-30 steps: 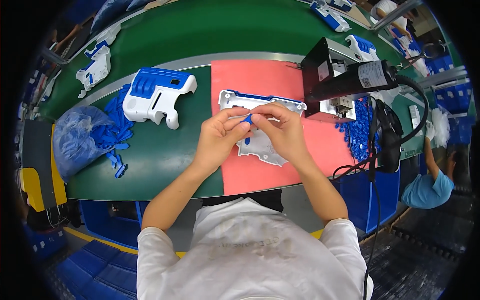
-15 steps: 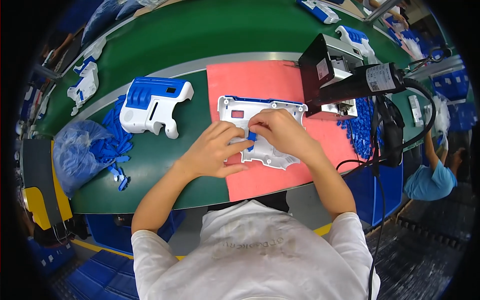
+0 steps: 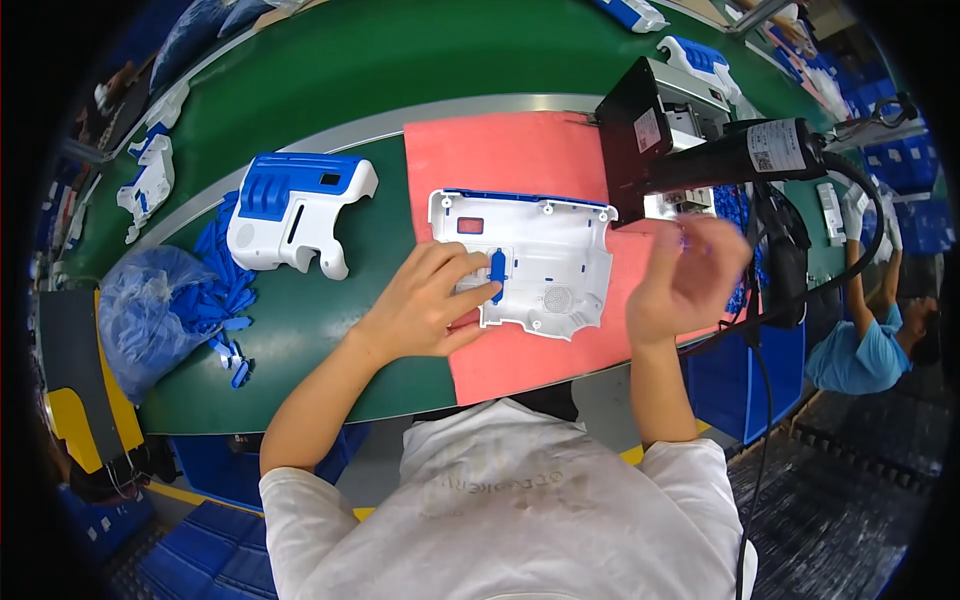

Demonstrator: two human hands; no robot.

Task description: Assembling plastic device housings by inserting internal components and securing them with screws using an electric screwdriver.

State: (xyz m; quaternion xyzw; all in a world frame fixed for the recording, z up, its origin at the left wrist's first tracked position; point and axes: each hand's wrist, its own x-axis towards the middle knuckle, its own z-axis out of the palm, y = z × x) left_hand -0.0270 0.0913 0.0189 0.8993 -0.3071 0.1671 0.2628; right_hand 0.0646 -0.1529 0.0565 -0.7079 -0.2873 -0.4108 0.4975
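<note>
A white plastic housing shell [image 3: 580, 255] with a blue edge lies hollow side up on the pink mat. A small blue plastic strip [image 3: 497, 272] stands lengthwise in a slot on its left part. My left hand [image 3: 425, 300] reaches over the shell's left edge, with fingertips pressed on the strip; its thumb is mostly hidden. My right hand [image 3: 690, 275] is off the shell, over the mat's right side near the loose small blue parts [image 3: 735, 210]. Its fingers are curled and smeared by motion, so I cannot see whether they hold anything.
Another blue-and-white housing [image 3: 290, 215] lies to the left, beside a clear bag [image 3: 150, 315] of blue strips. A black box-shaped device [image 3: 640, 130] with a thick black handheld tool [image 3: 730, 155] and cable stands at right. A co-worker in a blue shirt [image 3: 855, 350] is at far right.
My right hand has left the blue strip and swung right toward the loose blue parts. My left hand stays on the strip, and the shell's inside is now uncovered.
</note>
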